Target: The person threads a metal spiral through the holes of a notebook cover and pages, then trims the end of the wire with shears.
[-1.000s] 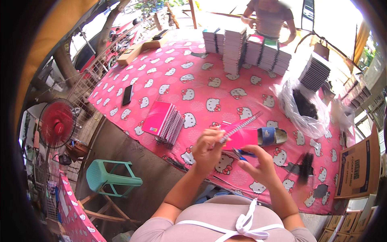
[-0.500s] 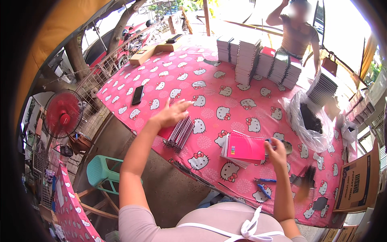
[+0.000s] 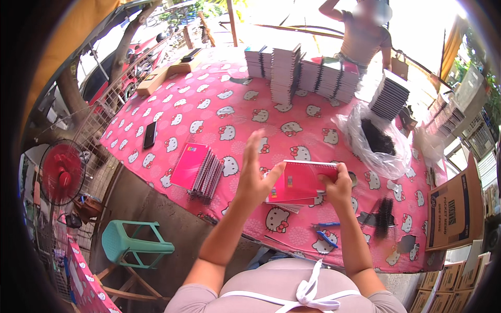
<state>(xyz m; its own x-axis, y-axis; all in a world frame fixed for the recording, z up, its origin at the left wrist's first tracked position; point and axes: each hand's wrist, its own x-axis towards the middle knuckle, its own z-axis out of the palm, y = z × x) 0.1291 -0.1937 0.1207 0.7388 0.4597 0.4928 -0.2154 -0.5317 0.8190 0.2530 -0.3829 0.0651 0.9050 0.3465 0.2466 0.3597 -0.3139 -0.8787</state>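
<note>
A pink notebook with a row of punched holes along its top edge is between my hands. My right hand grips its right end, thumb on the cover. At its upper left corner my left hand has its fingers stretched upward, the thumb touching or close to the edge. Beneath lie more pink covers and loose white sheets, partly hidden by the notebook. Left of my left hand, a stack of pink spiral notebooks rests on the table, its coils facing right.
On the patterned pink tablecloth are blue-handled pliers, black spiral coils, a plastic bag of coils, a phone and tall notebook stacks. A person stands across the table. A cardboard box is right.
My left hand has moved right, from above the spiral notebook stack to the pink notebook. My right hand now grips the notebook's end and has raised it. The view has shifted slightly.
</note>
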